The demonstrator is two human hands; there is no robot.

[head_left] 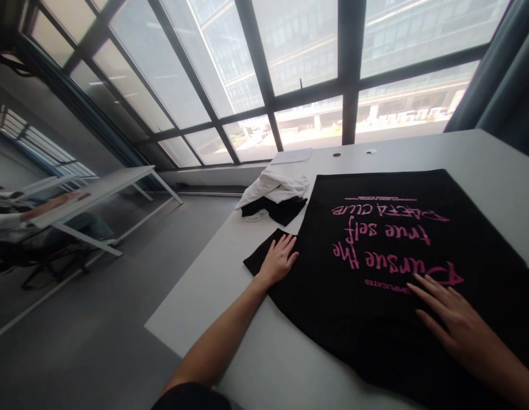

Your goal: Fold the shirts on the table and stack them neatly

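Note:
A black T-shirt with pink lettering lies spread flat on a white table. My left hand rests flat on the shirt's left sleeve, fingers stretched out. My right hand lies flat on the shirt's body just below the pink print, fingers apart. Neither hand holds anything.
A heap of white and black clothes sits at the table's far left edge. A sheet of paper lies near the window. Another table stands to the left, where another person's arm rests. Grey floor runs between the tables.

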